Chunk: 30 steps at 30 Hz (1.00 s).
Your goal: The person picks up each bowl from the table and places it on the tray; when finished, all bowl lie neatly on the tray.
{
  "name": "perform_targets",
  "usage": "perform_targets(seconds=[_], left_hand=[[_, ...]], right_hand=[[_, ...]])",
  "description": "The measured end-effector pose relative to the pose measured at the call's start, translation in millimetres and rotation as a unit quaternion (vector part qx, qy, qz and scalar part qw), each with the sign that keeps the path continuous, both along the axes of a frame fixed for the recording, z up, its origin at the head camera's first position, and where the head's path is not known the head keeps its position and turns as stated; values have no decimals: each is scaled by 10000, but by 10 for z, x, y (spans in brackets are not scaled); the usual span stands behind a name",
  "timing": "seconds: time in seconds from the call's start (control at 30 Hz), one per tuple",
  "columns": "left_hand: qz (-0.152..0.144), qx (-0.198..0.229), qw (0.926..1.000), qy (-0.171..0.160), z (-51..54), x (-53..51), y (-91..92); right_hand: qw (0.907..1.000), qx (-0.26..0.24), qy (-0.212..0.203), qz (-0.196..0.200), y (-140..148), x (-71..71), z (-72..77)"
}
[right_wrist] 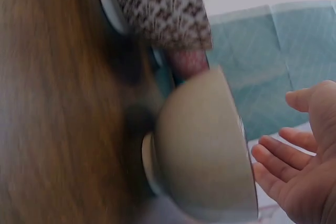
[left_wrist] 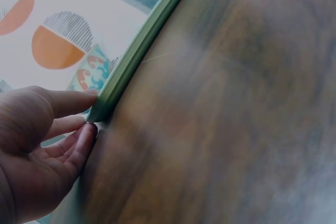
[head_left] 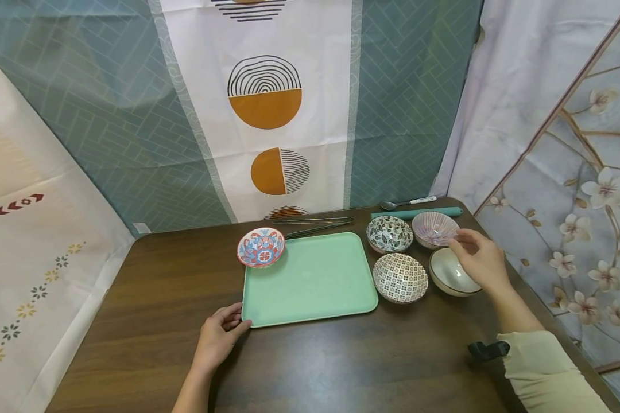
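My left hand (head_left: pixel 220 338) holds the near-left corner of the green tray (head_left: pixel 310 281); in the left wrist view, the thumb and fingers (left_wrist: pixel 79 145) pinch the tray's rim (left_wrist: pixel 131 59). A red-and-blue bowl (head_left: pixel 261 248) sits at the tray's far-left corner. My right hand (head_left: pixel 479 261) hovers over the cream bowl (head_left: pixel 452 272), near the purple striped bowl (head_left: pixel 434 229). In the right wrist view, the fingers of the right hand (right_wrist: pixel 310 156) are spread beside the rim of the cream bowl (right_wrist: pixel 205 145), gripping nothing.
Right of the tray stand a leaf-patterned bowl (head_left: pixel 390 233) and a brown-patterned bowl (head_left: pixel 400 278). Behind them lie a teal stick-like object (head_left: pixel 408 214) and a spoon (head_left: pixel 388 205). Thin metal utensils (head_left: pixel 315 221) lie behind the tray on the wooden table (head_left: pixel 175 275).
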<state>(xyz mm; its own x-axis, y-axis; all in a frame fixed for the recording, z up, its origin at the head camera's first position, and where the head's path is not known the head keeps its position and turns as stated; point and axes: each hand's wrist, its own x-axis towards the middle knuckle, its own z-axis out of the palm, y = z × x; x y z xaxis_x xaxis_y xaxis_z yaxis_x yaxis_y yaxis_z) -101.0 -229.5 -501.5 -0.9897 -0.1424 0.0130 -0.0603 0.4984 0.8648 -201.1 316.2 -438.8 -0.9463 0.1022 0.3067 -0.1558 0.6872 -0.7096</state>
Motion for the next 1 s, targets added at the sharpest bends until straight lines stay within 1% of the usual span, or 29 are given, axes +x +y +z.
perform_targets(seconds=[0.17,0.3,0.4,0.53,0.67,0.77,0.87,1.0], left_hand=[[18,-18,10000,7,-1,-2,4],[14,-28,10000,8,-2,-1,9],[32,-19,10000,27,1,-1,11],[60,-26,10000,51,3,-1,7],[78,-38,10000,34,-1,2,-2],[76,-13,10000,16,-7,-1,-1],[73,20,10000,27,-15,-3,3],[104,55,9999,46,-20,3,3]], right_hand=[[9998,-6,-217,-51,186,33,-86],[9994,120,-250,-218,315,82,-191],[9989,313,-203,-268,389,113,-267],[9970,670,-325,-193,462,132,-331],[9941,899,-582,-158,503,146,-348],[9923,1003,-693,-226,515,172,-340],[9915,1030,-736,-303,513,187,-335],[9921,993,-647,-414,486,176,-333]])
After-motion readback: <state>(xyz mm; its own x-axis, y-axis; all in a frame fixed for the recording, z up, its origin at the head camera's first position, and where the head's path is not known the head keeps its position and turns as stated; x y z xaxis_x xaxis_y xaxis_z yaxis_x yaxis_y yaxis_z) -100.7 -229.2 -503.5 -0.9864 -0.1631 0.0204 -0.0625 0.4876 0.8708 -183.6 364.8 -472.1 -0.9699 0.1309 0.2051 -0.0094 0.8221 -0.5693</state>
